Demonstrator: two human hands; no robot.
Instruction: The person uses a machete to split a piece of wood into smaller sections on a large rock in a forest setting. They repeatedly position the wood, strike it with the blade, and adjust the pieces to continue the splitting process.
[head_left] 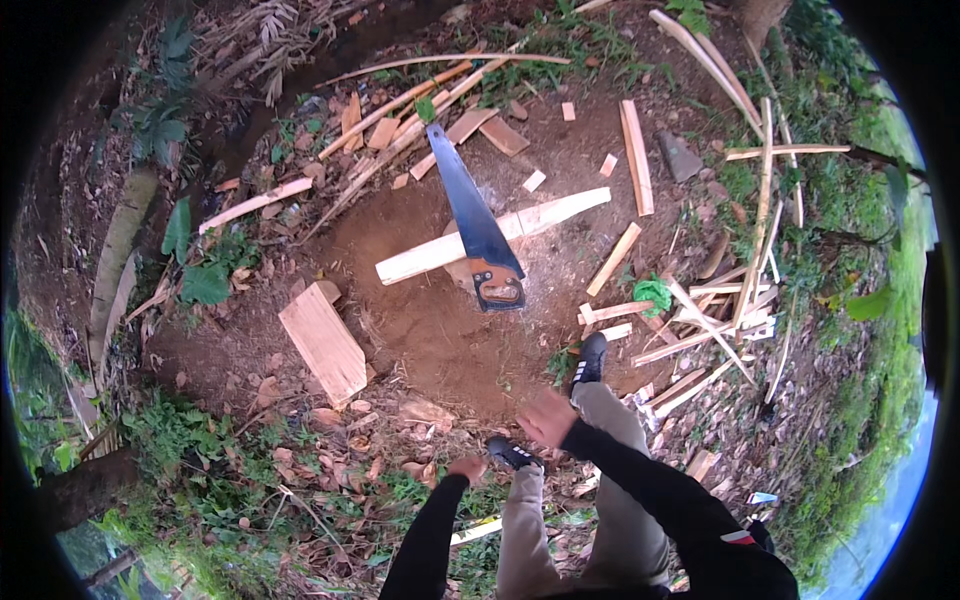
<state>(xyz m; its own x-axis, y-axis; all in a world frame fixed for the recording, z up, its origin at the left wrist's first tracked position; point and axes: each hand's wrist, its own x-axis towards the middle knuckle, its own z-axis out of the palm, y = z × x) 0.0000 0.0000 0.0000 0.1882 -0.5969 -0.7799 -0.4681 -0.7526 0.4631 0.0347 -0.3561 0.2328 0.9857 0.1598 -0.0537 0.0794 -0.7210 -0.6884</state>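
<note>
I stand on bare dirt and look down at my legs and black shoes. My left hand (467,467) hangs low by my left shoe, blurred, with nothing seen in it. My right hand (547,417) is raised a little in front of my right leg, fingers spread and empty. Ahead of me a hand saw (474,222) with a dark blue blade and an orange-and-black handle lies across a long pale wooden plank (545,214). The saw's handle points toward me. Both hands are well short of the saw.
A short wide board (323,342) lies on the dirt to the left. Thin wooden strips (700,335) and offcuts are heaped at right, more strips (400,120) at the back. A green cloth (653,293) lies near the strips. Grass and leaves ring the dirt patch.
</note>
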